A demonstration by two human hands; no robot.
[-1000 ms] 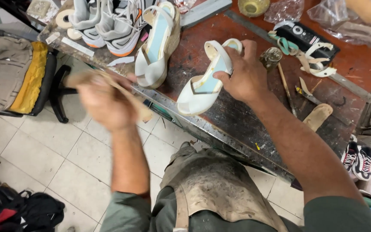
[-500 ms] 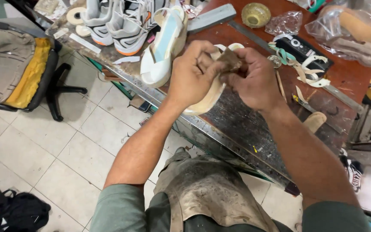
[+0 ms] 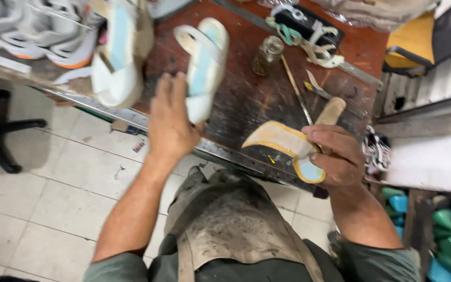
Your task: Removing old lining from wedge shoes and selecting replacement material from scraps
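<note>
My left hand (image 3: 170,125) reaches over the front edge of the red-brown workbench (image 3: 246,112). It grips the near end of a white sandal with a pale blue footbed (image 3: 204,57), thumb side under it and fingers stretched out. The sandal lies tilted over the bench top. My right hand (image 3: 337,156) is closed on a flat sole piece (image 3: 280,141) with a tan rim and a light blue end. It holds the piece just above the bench's front edge, apart from the sandal.
A second white sandal (image 3: 115,57) and grey sneakers (image 3: 37,36) lie at the bench's left. A small glass jar (image 3: 270,52), thin tools, a wooden handle (image 3: 332,109) and a black box with straps (image 3: 309,28) sit further back. Green and blue shoe lasts (image 3: 444,230) are at lower right.
Both hands were together on the sandal. Now they are apart: the left keeps the sandal toward the left, and the right has come away to the right with the flat sole piece.
</note>
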